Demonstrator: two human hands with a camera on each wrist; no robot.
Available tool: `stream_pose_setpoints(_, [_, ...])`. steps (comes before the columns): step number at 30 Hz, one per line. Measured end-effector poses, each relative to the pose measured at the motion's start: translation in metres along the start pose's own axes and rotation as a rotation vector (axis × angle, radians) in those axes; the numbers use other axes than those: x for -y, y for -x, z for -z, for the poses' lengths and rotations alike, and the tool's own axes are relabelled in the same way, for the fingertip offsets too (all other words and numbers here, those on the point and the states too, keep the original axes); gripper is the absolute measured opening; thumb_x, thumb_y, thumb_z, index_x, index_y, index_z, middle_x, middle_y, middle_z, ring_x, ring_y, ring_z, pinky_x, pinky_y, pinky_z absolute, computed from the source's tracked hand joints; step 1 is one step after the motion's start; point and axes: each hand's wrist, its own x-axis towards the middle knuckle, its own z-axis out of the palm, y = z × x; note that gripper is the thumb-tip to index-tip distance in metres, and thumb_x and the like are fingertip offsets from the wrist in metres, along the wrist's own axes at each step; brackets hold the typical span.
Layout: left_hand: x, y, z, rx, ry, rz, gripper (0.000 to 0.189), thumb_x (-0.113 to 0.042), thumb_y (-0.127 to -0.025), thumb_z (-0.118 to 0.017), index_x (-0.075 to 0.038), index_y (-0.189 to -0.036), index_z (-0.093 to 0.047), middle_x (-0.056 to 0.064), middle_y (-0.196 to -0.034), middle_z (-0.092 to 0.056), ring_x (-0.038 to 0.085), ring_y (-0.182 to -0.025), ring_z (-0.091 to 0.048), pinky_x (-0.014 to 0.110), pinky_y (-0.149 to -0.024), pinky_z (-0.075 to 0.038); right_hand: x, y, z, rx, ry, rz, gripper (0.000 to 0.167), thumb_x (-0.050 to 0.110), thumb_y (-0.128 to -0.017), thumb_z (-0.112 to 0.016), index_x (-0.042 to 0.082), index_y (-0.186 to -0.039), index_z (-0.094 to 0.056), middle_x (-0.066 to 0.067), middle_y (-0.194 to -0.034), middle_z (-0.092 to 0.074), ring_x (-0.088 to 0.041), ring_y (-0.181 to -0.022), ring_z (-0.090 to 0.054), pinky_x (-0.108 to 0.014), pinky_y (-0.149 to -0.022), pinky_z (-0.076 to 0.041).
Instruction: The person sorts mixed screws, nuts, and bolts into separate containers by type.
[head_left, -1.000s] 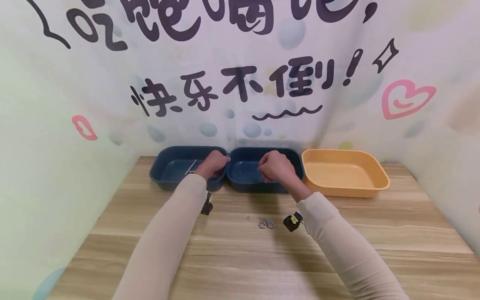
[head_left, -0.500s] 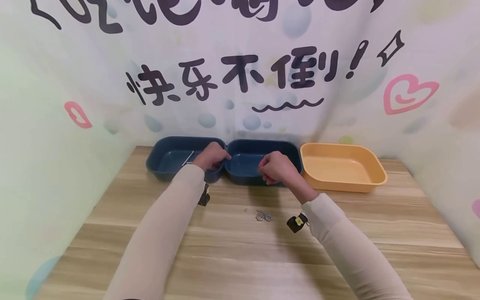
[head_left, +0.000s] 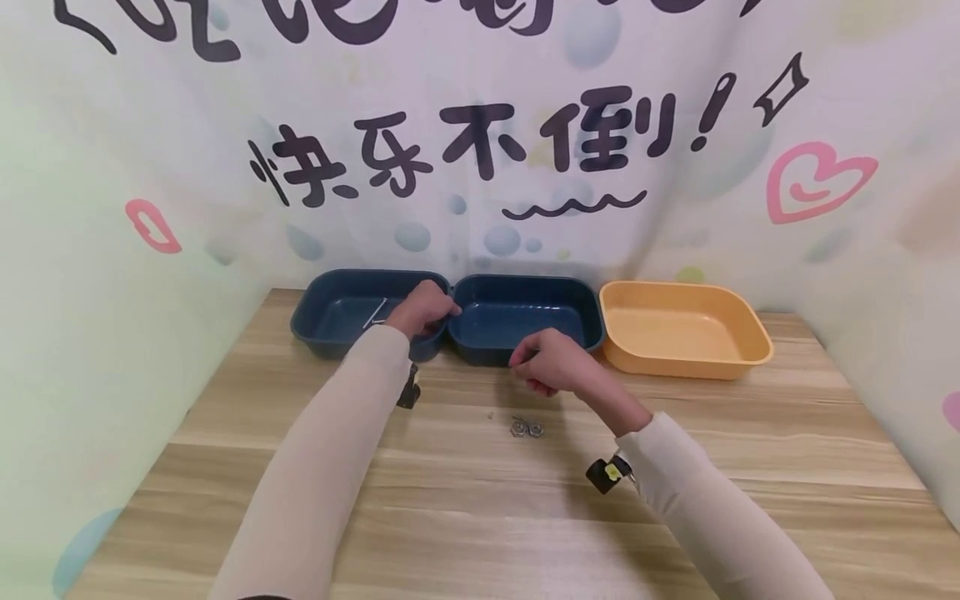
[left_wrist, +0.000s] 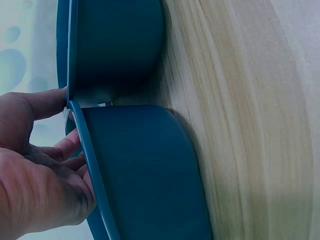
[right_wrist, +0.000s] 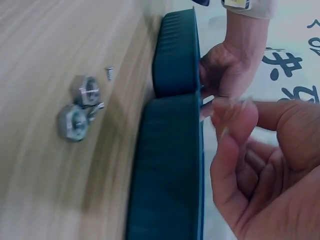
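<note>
On the table (head_left: 450, 517), two nuts (right_wrist: 73, 123) lay nearer the person than the right hand (head_left: 557, 362), its fingers curled; the left hand (head_left: 424, 308) straddled a blue bin's wall (left_wrist: 142, 167), its grip unclear.

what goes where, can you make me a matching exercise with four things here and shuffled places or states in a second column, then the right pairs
Column one
1. shiny hexagonal metal nuts
2. shallow yellow-orange rounded tray
3. long, thin, pale rod
4. bare right hand

Column two
a. inside the leftmost dark blue rounded tray
b. fingers curled, thumb and index tip together
c. lying on the pale wood-grain tabletop
d. at the right end of the row

Right pairs: 1-c, 2-d, 3-a, 4-b
</note>
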Motion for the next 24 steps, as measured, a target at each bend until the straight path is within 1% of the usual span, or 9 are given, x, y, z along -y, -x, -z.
stream_pose_setpoints(2, [-0.001,0.000,0.000,-0.001,0.004,0.004,0.013,-0.013,-0.092,-0.064,-0.001,-0.096,-0.060,0.010,-0.098,-0.054,0.027,-0.095,-0.060,0.045,-0.086,-0.053,-0.004,0.001,-0.002,0.033,-0.008,0.020,0.012,0.014,-0.091,-0.066,0.005,-0.099,-0.069,-0.008,-0.067,-0.061,-0.017,-0.053,-0.055,-0.034,-0.056,-0.054])
stream_pose_setpoints(5, [-0.002,0.001,0.000,-0.005,0.008,0.012,0.019,-0.013,-0.092,-0.063,0.001,-0.105,-0.060,0.012,-0.105,-0.056,0.028,-0.097,-0.059,0.045,-0.087,-0.053,-0.011,0.001,-0.004,0.087,-0.009,0.054,0.015,0.013,-0.092,-0.064,0.004,-0.102,-0.069,-0.006,-0.066,-0.060,-0.017,-0.053,-0.055,-0.036,-0.056,-0.054])
stream_pose_setpoints(9, [-0.003,0.003,0.001,-0.006,0.008,0.020,0.026,-0.013,-0.093,-0.063,0.003,-0.112,-0.060,0.014,-0.113,-0.056,0.029,-0.101,-0.059,0.045,-0.089,-0.052,-0.018,0.000,-0.007,0.136,0.004,0.074,0.014,0.013,-0.090,-0.062,0.006,-0.100,-0.070,-0.005,-0.064,-0.059,-0.016,-0.051,-0.053,-0.035,-0.054,-0.052])
stream_pose_setpoints(13, [-0.004,0.002,0.001,-0.001,0.004,0.020,0.025,-0.013,-0.093,-0.062,0.003,-0.112,-0.060,0.014,-0.114,-0.056,0.029,-0.103,-0.059,0.045,-0.090,-0.052,-0.025,-0.002,-0.011,0.165,0.009,0.066,0.010,0.012,-0.089,-0.065,0.009,-0.096,-0.071,-0.004,-0.060,-0.057,-0.015,-0.048,-0.051,-0.033,-0.050,-0.050])
stream_pose_setpoints(18, [-0.004,0.000,-0.001,-0.004,0.004,0.019,0.024,-0.014,-0.092,-0.063,0.002,-0.111,-0.060,0.013,-0.111,-0.056,0.028,-0.101,-0.059,0.045,-0.090,-0.052,-0.035,-0.004,-0.016,0.205,0.021,0.047,0.009,0.012,-0.088,-0.068,0.011,-0.096,-0.071,-0.003,-0.058,-0.056,-0.014,-0.046,-0.049,-0.029,-0.047,-0.046])
stream_pose_setpoints(19, [-0.005,-0.001,-0.001,-0.010,0.000,0.023,0.023,-0.014,-0.092,-0.064,0.001,-0.109,-0.061,0.012,-0.109,-0.056,0.027,-0.099,-0.059,0.044,-0.088,-0.053,-0.037,-0.005,-0.017,0.214,0.029,0.043,0.009,0.013,-0.088,-0.068,0.011,-0.096,-0.072,-0.003,-0.058,-0.056,-0.013,-0.045,-0.048,-0.028,-0.046,-0.045])
stream_pose_setpoints(24, [-0.005,0.000,-0.001,-0.012,-0.008,0.044,0.024,-0.015,-0.093,-0.063,0.001,-0.110,-0.061,0.012,-0.112,-0.056,0.028,-0.102,-0.058,0.043,-0.089,-0.052,-0.044,-0.005,-0.024,0.251,0.053,0.029,0.011,0.011,-0.084,-0.073,0.013,-0.095,-0.072,-0.002,-0.057,-0.056,-0.011,-0.044,-0.048,-0.025,-0.043,-0.043])
